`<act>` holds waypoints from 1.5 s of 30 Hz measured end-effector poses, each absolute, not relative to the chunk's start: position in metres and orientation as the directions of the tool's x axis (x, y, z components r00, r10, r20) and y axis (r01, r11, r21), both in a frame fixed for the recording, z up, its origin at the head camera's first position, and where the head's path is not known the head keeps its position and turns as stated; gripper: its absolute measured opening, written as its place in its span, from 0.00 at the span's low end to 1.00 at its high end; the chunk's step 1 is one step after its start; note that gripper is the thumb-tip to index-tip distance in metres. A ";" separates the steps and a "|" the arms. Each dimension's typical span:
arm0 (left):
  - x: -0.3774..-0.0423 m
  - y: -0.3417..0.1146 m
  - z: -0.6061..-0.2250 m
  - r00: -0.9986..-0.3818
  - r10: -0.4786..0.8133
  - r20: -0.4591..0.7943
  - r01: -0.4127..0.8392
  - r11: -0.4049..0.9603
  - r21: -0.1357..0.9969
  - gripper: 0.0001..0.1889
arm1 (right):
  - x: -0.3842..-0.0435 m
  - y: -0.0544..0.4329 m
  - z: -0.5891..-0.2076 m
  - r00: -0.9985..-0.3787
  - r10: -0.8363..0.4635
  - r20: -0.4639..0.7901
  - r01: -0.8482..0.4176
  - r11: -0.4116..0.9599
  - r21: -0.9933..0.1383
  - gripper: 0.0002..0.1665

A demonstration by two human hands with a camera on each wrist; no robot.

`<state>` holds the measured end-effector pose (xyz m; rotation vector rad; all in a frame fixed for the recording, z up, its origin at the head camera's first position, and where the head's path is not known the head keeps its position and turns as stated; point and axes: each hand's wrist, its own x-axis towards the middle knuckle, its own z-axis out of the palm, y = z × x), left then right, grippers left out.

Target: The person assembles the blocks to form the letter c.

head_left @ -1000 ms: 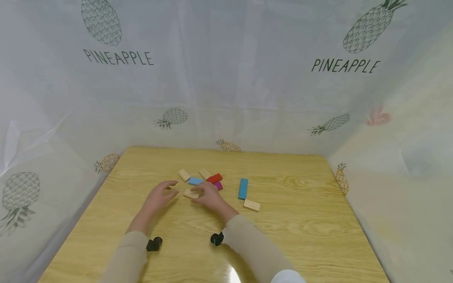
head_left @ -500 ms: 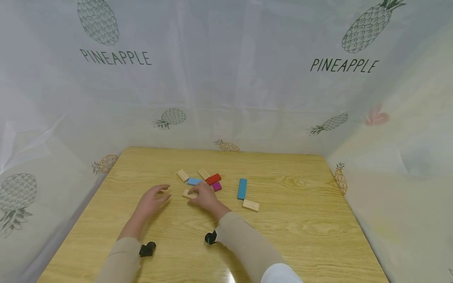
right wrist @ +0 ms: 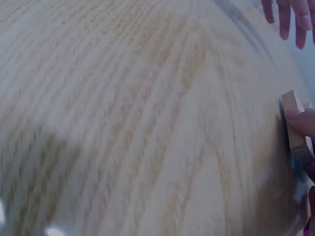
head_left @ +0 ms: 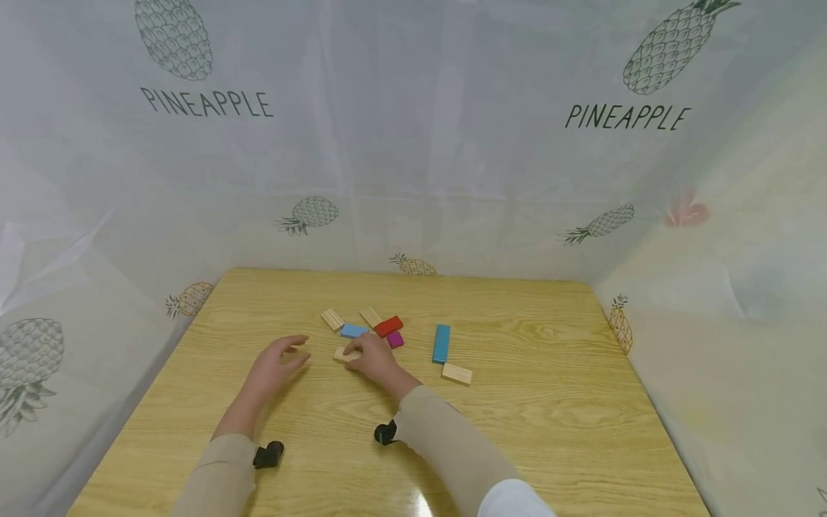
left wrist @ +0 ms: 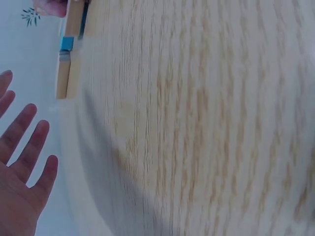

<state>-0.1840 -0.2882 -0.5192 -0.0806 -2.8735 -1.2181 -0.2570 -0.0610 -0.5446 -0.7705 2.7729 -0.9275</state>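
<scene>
My right hand [head_left: 377, 357] pinches a plain wooden block [head_left: 341, 355] low over the table. In the right wrist view the thumb lies against the long side of this wooden block [right wrist: 294, 130]. My left hand [head_left: 270, 370] is off to the left, apart from the block, with its fingers spread in the left wrist view. Just beyond the right hand lie a light blue block [head_left: 353, 331], a red block [head_left: 390, 327] and a magenta block [head_left: 395, 339]. Two more plain blocks sit behind them, one at left [head_left: 332, 319] and one beside the red [head_left: 370, 317].
Right of the group, a blue block [head_left: 441, 344] lies lengthwise, a plain wooden block [head_left: 456, 373] touching its near end. All rest on a wood-grain table [head_left: 549, 416]. A pale pineapple-print curtain [head_left: 413, 158] hangs around the back and sides.
My left hand has drawn back to the left, away from the plain block. The right hand keeps its pinch on that block, nearly still. The head view has shifted slightly.
</scene>
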 end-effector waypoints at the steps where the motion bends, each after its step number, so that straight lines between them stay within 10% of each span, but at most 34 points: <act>1: -0.185 -0.287 -0.519 -0.998 0.046 0.039 0.060 0.694 0.717 0.27 | -0.258 -0.059 -0.544 -0.865 -0.500 0.042 -0.423 0.681 -0.598 0.12; 45: -0.237 -0.183 -0.527 -0.972 0.205 0.117 0.219 0.595 0.773 0.22 | -0.256 0.080 -0.509 -0.920 -0.386 0.065 -0.304 0.599 -0.741 0.10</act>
